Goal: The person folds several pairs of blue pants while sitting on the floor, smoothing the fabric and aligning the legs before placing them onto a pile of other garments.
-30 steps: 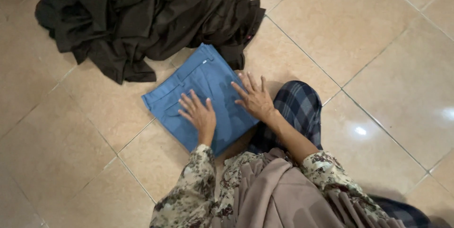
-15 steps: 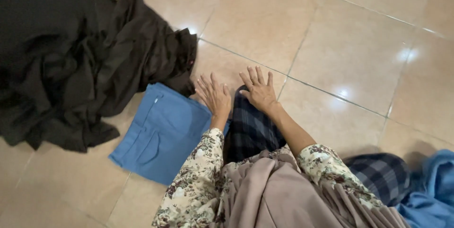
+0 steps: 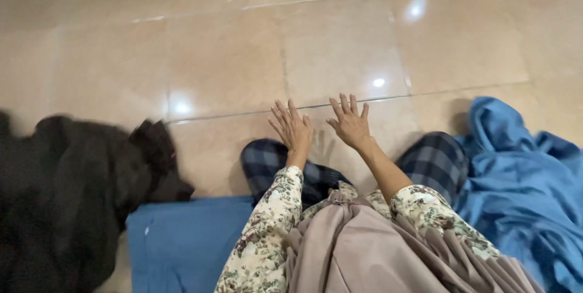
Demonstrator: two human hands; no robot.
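Folded blue garment [image 3: 182, 244] — flat, lower left | both hands' fingers [image 3: 285, 114] spread — holding nothing

A single head-worn camera looks steeply down and forward from close above the lap onto the tiled floor [image 3: 340, 44], with forward toward twelve o'clock and no second view.

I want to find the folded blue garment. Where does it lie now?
In the head view the folded blue garment lies on the tiled floor at lower left, beside the black cloth pile and left of the person's left sleeve.
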